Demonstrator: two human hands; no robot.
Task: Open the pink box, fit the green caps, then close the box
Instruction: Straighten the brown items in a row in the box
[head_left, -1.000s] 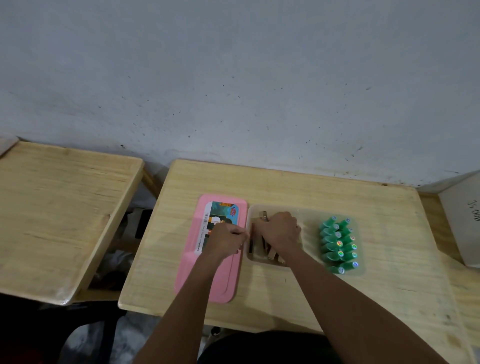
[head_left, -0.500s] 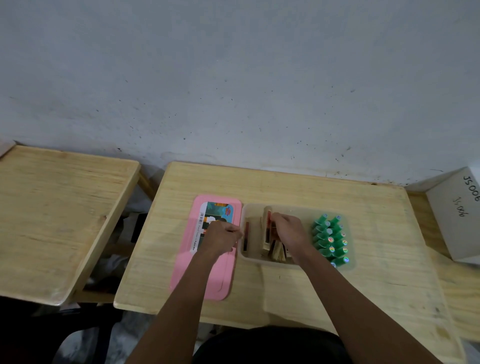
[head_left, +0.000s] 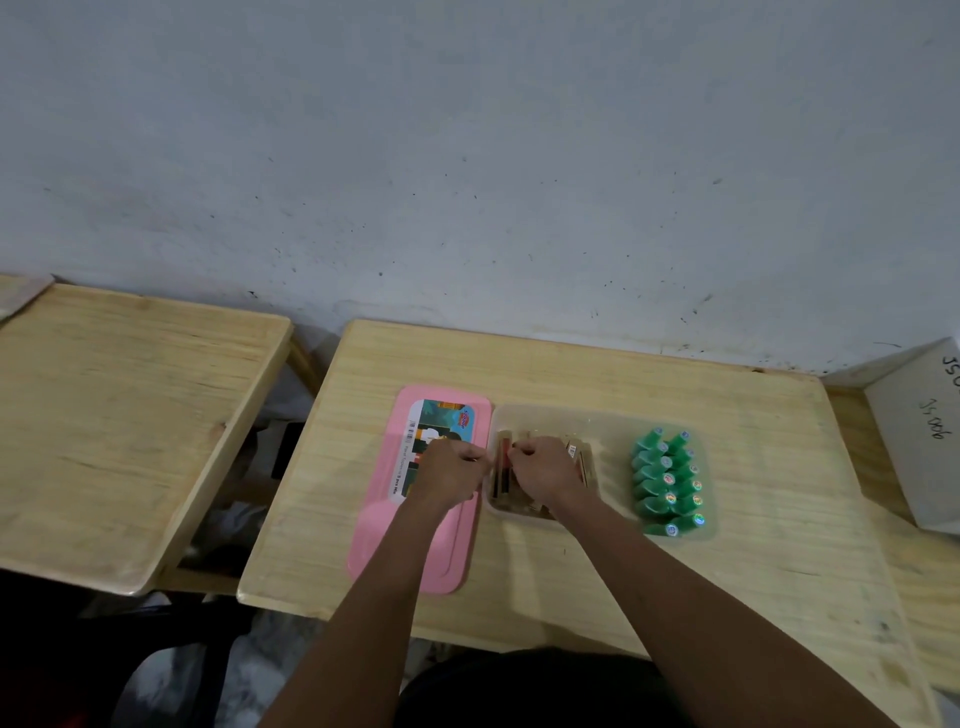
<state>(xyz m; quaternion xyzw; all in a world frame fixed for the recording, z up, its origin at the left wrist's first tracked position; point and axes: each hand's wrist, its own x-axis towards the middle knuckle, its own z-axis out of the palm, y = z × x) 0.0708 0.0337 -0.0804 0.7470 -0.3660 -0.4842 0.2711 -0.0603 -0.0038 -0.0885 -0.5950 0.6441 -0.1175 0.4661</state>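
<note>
hands (head_left: 545, 470) hide the tray's (head_left: 602, 418) sticks (head_left: 503, 467); white box (head_left: 914, 441) right.

Both forearms bare up to the frame edge: left forearm (head_left: 374, 582), right forearm (head_left: 675, 587). Bare as well: left hand (head_left: 451, 470), right hand (head_left: 545, 467). Near edge, between the arms: dark plain garment (head_left: 519, 691), detail too dim to read.

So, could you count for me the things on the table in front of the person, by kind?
pink box lid: 1
clear tray: 1
green caps: about 12, in 2 rows inside the tray
brown sticks: not countable, the right hand covers most
Total counted: about 14
</note>
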